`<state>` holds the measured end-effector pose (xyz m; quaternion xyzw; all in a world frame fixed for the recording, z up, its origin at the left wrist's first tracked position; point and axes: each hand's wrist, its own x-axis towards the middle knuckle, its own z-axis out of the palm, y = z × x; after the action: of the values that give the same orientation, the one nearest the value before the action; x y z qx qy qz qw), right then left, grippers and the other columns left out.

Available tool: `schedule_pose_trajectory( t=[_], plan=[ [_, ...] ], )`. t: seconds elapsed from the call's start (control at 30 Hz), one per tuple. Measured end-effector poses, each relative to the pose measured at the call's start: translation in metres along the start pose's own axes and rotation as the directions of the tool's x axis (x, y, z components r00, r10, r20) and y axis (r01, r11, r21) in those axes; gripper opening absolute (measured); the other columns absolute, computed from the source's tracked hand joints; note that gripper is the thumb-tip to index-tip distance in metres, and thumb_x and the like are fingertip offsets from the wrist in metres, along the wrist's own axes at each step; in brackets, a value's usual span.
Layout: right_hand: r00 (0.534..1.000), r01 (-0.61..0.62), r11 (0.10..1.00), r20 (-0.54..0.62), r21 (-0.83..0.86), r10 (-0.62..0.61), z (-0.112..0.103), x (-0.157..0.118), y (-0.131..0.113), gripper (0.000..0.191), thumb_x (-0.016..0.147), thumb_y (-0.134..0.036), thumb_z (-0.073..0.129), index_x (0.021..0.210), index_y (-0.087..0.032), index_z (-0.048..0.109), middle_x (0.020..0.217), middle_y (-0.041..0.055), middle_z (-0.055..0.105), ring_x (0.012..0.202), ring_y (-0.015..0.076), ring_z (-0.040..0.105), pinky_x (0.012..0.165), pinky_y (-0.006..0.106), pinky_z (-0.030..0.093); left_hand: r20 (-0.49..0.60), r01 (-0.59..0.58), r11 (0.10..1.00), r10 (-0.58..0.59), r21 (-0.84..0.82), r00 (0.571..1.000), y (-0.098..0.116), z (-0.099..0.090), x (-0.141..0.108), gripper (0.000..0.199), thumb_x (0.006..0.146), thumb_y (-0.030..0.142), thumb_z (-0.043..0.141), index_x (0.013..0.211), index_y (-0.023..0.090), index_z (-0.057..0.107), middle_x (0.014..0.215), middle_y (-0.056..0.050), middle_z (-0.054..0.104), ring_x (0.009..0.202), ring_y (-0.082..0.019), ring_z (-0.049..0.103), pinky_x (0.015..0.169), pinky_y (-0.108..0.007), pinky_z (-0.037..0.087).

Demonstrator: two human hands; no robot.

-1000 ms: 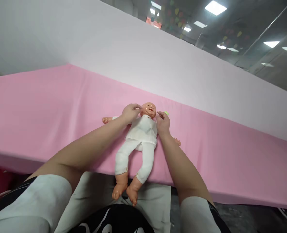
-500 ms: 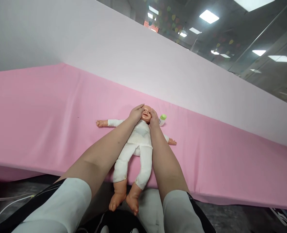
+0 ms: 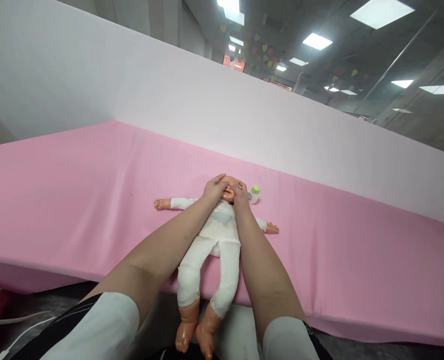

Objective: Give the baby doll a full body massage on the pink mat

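Doll (image 3: 214, 235) lies face-up on pink sheet (image 3: 75, 200), feet past the edge. Left hand (image 3: 214, 188) and right hand (image 3: 240, 194) rest flat on its face, grasping nothing. Bottle (image 3: 254, 193) just beside.

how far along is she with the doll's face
Done: the doll lies on its back on the pink cover, dressed in white, arms spread. In hand: the left hand and right hand both rest on its face. Left: the green-capped bottle beside the head is untouched.
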<state>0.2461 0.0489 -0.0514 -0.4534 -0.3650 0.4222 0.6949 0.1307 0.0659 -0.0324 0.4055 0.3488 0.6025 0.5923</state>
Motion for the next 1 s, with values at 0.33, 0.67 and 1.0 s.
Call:
schedule_pose_trajectory(
  t=[0.33, 0.67, 1.0],
  plan=[
    [1.0, -0.001, 0.992, -0.025, 0.128, 0.004, -0.002, 0.003, 0.005, 0.046, 0.079, -0.046, 0.072, 0.117, -0.024, 0.061, 0.113, 0.0058, 0.075, 0.103, 0.0235, 0.073, 0.099, 0.046, 0.061, -0.039, 0.115, 0.983, -0.122, -0.144, 0.992, 0.006, -0.007, 0.003, 0.041, 0.072, 0.02, 0.074, 0.113, 0.017, 0.078, 0.114, -0.011, 0.08, 0.102, -0.024, 0.076, 0.1, -0.041, 0.061],
    [0.996, -0.047, 0.985, 0.085, 0.168, 0.033, -0.001, -0.01, -0.008, 0.063, 0.074, -0.038, 0.078, 0.131, -0.025, 0.057, 0.121, 0.0056, 0.072, 0.106, 0.0259, 0.074, 0.102, 0.051, 0.061, 0.032, 0.168, 0.953, -0.165, -0.252, 0.986, 0.014, -0.01, -0.005, 0.057, 0.066, 0.023, 0.078, 0.123, 0.018, 0.071, 0.108, -0.01, 0.076, 0.101, -0.027, 0.074, 0.1, -0.046, 0.06],
    [1.0, 0.011, 0.991, 0.024, -0.132, -0.008, 0.001, -0.006, -0.014, 0.063, 0.071, -0.047, 0.086, 0.121, -0.027, 0.054, 0.113, 0.003, 0.07, 0.097, 0.0228, 0.074, 0.089, 0.041, 0.065, 0.049, 0.1, 0.983, -0.094, -0.152, 0.994, 0.011, -0.002, -0.003, 0.059, 0.061, 0.024, 0.089, 0.115, 0.016, 0.069, 0.111, -0.01, 0.073, 0.097, -0.024, 0.072, 0.098, -0.043, 0.058]
  ],
)
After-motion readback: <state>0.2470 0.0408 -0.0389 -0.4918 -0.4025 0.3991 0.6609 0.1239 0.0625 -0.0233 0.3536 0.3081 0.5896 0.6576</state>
